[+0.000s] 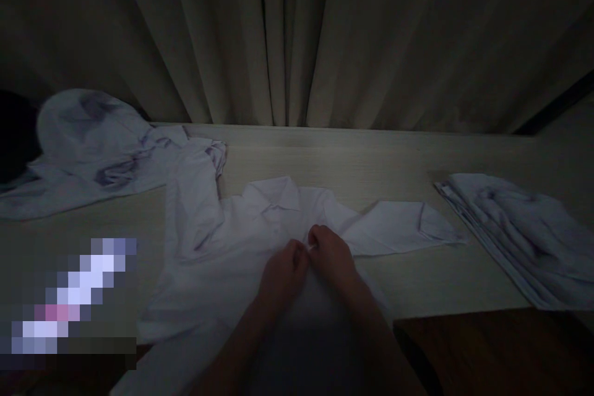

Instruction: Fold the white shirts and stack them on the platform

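Observation:
A white collared shirt [204, 284] lies spread on the pale table, its collar pointing away from me and its sleeves out to both sides. My left hand [288, 266] and my right hand [331, 253] meet over the shirt's front, a little below the collar. The fingers of both are closed in a pinch, with a bit of white shirt cloth showing between them. Whether a button is in the fingers cannot be made out in the dim light. The shirt's lower part hangs over the table's near edge.
Crumpled white clothes [106, 148] lie at the back left, touching the shirt's left sleeve. A stack of folded white clothes [524, 235] sits at the right. Grey-brown curtains [371, 43] hang behind the table [417, 291]. A pixelated patch covers the lower left.

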